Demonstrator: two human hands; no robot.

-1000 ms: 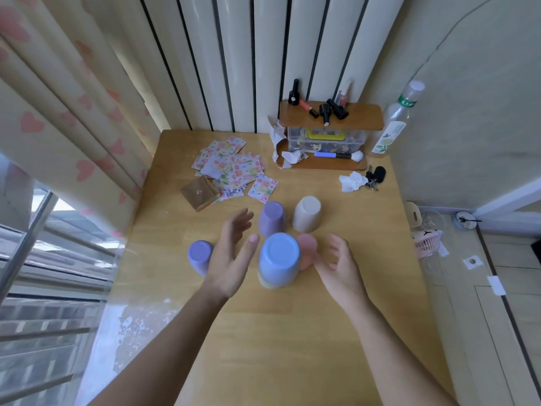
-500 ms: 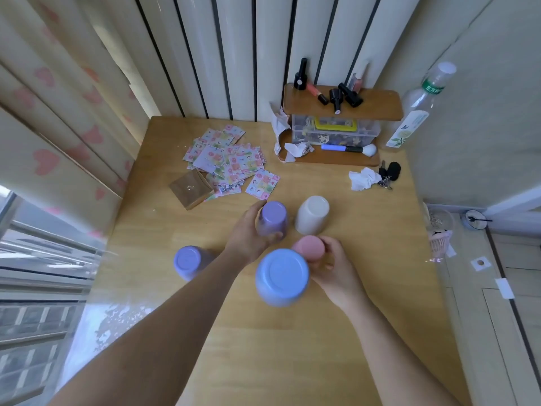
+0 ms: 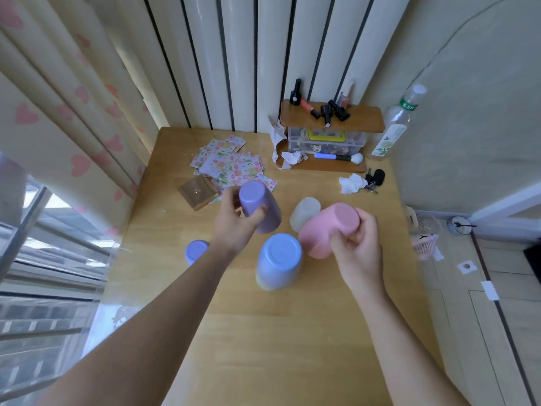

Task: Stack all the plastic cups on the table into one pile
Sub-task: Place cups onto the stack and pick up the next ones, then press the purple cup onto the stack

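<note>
Several plastic cups are upside down over the wooden table [image 3: 263,332]. My left hand [image 3: 234,221] grips a purple cup [image 3: 259,206] and holds it raised and tilted. My right hand [image 3: 355,244] grips a pink cup [image 3: 329,227], also lifted and tilted. Between the hands a blue cup [image 3: 279,260] stands bottom up, with a yellowish rim showing under it. A white cup [image 3: 304,212] stands behind the pink one. A small purple cup [image 3: 195,251] stands to the left, partly hidden by my left forearm.
Patterned cards [image 3: 231,167] and a brown packet [image 3: 197,191] lie at the back left. A wooden shelf [image 3: 332,120] with nail polish bottles and a clear box stands at the back. A crumpled tissue [image 3: 351,183], keys [image 3: 374,178] and a plastic bottle [image 3: 399,124] sit at the right.
Both hands closed on their cups and lifted them off the table: the left raised the purple cup, the right raised the pink cup. The blue cup stayed put.
</note>
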